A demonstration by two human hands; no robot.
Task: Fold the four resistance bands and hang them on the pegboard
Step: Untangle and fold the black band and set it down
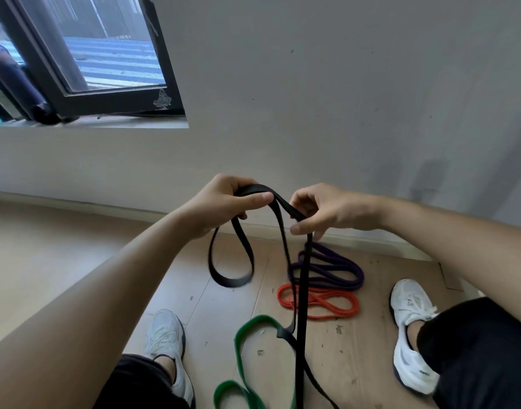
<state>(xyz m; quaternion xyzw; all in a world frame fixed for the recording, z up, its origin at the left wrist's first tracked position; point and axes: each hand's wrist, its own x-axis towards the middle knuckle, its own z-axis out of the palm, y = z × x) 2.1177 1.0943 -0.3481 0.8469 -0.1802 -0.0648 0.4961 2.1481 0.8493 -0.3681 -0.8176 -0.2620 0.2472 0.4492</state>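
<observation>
The left hand (224, 202) has its fingers curled round the gathered top of the black band (231, 281), thumb laid across it. The right hand (327, 214), just right of that grip, pinches one strand between thumb and bent fingers. The band is held above the floor (194, 290): one short loop hangs below the left hand, and two long strands drop from the right hand. The purple band (358, 274) and the red band (353, 307) lie on the floor behind and right of these strands, and the green band (238, 340) lies at their lower end. Hazard: the long strands cross the green band and could drag or snag it when gathered upward. Hazard: a loose left grip would release the short loop and undo the fold. Hazard: unequal strand lengths would give an uneven bundle that hangs badly. The fold is judged to be at an early stage, with three bands not yet handled. The pegboard is not in view. The lower end of the black band and part of the green band leave the bottom edge. The number of layers inside the left hand cannot be determined. The bottom of the short loop is blurred, possibly from swinging.
</observation>
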